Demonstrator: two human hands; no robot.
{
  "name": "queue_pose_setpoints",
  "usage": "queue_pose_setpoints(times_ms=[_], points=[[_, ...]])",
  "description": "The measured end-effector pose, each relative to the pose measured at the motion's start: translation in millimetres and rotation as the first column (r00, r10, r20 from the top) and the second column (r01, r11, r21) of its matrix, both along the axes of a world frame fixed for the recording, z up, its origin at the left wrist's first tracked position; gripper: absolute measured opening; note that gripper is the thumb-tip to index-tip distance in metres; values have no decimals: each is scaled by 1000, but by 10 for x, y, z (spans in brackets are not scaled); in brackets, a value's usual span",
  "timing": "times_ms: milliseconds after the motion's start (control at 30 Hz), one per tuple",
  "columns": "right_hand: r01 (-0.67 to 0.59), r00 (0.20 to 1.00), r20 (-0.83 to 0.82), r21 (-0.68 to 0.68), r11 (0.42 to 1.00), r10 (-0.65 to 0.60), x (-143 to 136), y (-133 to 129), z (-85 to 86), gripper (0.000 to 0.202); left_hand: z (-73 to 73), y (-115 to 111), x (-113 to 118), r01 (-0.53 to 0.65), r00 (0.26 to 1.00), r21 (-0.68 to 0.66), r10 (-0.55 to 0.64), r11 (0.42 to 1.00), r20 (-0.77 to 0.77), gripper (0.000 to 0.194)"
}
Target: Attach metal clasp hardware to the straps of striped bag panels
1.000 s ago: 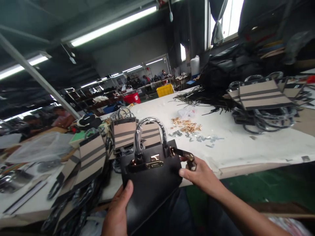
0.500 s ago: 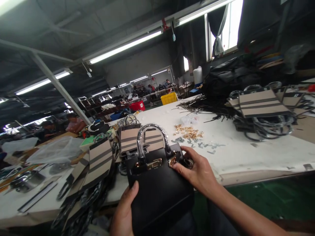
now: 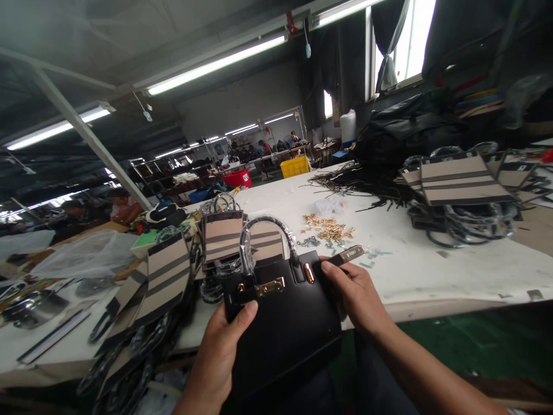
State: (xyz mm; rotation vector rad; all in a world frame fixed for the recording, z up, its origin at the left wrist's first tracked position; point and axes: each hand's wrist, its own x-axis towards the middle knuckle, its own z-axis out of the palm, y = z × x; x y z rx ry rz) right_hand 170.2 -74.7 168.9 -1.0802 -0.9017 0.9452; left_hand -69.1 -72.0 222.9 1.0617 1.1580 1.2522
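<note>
A black handbag (image 3: pixel 280 328) is held upright, tilted a little, in front of the table edge. Its arched handle (image 3: pixel 270 222) is wrapped in clear plastic. My left hand (image 3: pixel 222 346) is closed on the bag's left side, thumb on the front near the gold clasp plate (image 3: pixel 270 286). With my right hand (image 3: pixel 356 294) I pinch a dark strap (image 3: pixel 343 256) at the bag's upper right; its metal-plated end sticks out to the right, away from the bag. Beside the handle base, a gold turn-lock (image 3: pixel 308 273) is uncovered. My right fingers behind the strap are partly hidden.
On the white table (image 3: pixel 432 271) lie gold fittings (image 3: pixel 330 227) and grey metal pieces (image 3: pixel 371 256). Bag panels with wrapped handles stack at left (image 3: pixel 166 276) and right (image 3: pixel 462 178). Black strips (image 3: pixel 367 184) lie farther back. A ruler (image 3: pixel 54 337) rests at left.
My right hand has pulled the strap end off the turn-lock and swung it out to the right. My left thumb has moved up and right on the bag's front.
</note>
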Motion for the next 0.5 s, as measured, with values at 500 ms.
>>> queue_pose_setpoints(times_ms=[500], points=[[-21, 978, -207, -156, 988, -12, -51, 81, -384, 52, -380, 217, -187, 22, 991, 248, 11, 968, -131, 48]])
